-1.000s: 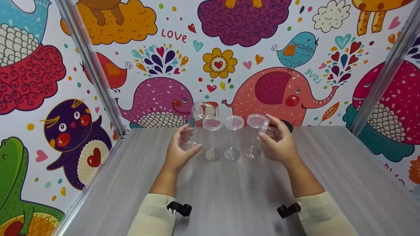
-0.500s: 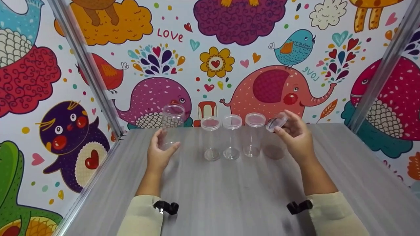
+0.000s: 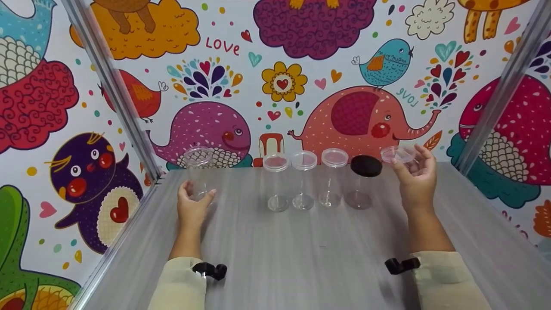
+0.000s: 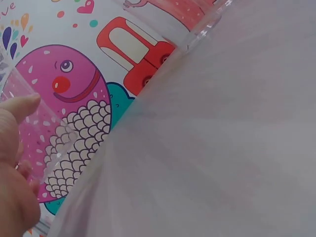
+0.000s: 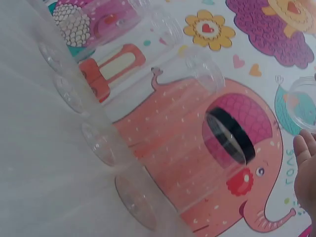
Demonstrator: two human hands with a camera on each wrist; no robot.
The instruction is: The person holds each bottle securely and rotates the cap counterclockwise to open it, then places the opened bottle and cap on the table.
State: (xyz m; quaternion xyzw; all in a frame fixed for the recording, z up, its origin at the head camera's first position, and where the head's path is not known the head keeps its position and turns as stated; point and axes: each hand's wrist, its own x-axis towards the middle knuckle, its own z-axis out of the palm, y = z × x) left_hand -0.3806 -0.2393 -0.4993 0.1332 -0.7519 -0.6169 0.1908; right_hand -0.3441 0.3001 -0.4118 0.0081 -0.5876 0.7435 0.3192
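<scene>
In the head view, my left hand (image 3: 193,209) grips a clear plastic jar (image 3: 200,172) at the left, upright, thumb on its near right side. The left wrist view has that jar's lower end (image 4: 64,136) beside the thumb. At the right, my right hand (image 3: 418,185) pinches a clear round lid (image 3: 398,154) by its edge, raised and nearly level. Just left of it stands a jar with a black lid (image 3: 366,166). Three slim jars with clear tops form a row with it: a left one (image 3: 277,183), a middle one (image 3: 304,183) and a right one (image 3: 332,181).
The row stands on a grey wood-grain table (image 3: 292,258) near its back edge. Behind rises a wall printed with cartoon animals (image 3: 348,116). Metal posts stand at the left (image 3: 116,90) and right (image 3: 499,90) corners.
Both hands have moved apart: the left one carries its jar leftward, away from the row, and the right one takes the lid rightward, tipping it flatter. The black-lidded jar has come out from behind the right hand.
</scene>
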